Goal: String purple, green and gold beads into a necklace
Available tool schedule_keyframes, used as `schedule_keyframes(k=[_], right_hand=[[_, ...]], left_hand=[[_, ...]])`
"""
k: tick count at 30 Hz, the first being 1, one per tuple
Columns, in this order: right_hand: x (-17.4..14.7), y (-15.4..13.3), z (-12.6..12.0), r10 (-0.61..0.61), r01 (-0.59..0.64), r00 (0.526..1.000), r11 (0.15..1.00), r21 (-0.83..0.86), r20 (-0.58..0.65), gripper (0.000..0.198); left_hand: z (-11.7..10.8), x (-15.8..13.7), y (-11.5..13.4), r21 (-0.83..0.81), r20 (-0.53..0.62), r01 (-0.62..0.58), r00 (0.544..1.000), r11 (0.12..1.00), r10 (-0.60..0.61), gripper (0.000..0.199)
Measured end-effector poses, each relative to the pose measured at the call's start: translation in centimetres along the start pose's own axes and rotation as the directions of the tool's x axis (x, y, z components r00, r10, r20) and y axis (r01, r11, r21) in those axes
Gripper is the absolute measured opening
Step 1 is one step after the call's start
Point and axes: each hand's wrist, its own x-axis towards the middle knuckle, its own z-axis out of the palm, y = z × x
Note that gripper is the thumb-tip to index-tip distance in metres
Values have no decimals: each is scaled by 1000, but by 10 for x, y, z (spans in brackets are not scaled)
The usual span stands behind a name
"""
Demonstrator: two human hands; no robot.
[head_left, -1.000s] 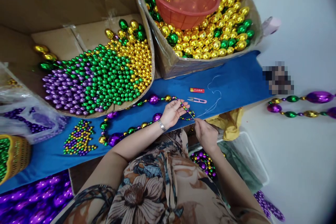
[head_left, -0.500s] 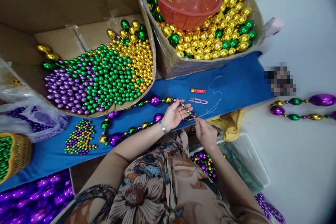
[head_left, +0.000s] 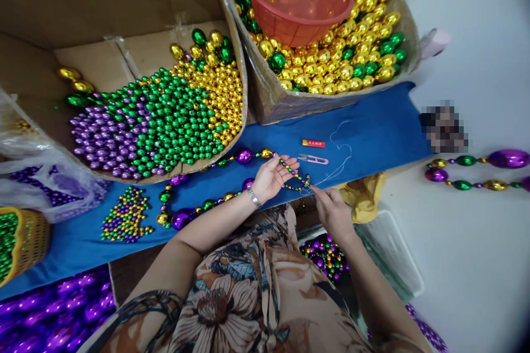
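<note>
Purple, green and gold beads, large ones along most of its length, make up the strand (head_left: 244, 156) that lies in a loop on the blue-covered worktop (head_left: 376, 127), in front of the left carton (head_left: 103, 5) and passing under the person's left forearm. Most of it looks strung; towards the hands it narrows to small beads, whose two runs come close together beside the right fingers. Whether these ends are joined is too small to tell, and a long white thread (head_left: 340, 147) trails loose over the cloth, so the end looks unfinished. Beside it lie pink-handled snips (head_left: 317, 160) and a small red-and-yellow item (head_left: 313, 143), neither in a hand; a pile of loose small beads (head_left: 126, 215) sits further left. The left hand (head_left: 268, 179) is palm up, fingers loosely stretched, small beads lying across them. The right hand (head_left: 335, 212) has thumb and forefinger pinched together, apparently on the thread by the last beads.
</note>
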Motion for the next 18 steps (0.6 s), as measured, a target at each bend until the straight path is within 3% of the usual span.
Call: schedule_keyframes(k=[18], right_hand=[[7, -13, -9, -59, 48, 998, 969, -244, -37, 27]], left_hand=[[-3, 1, -6, 21, 29, -92, 995, 996, 92, 18]])
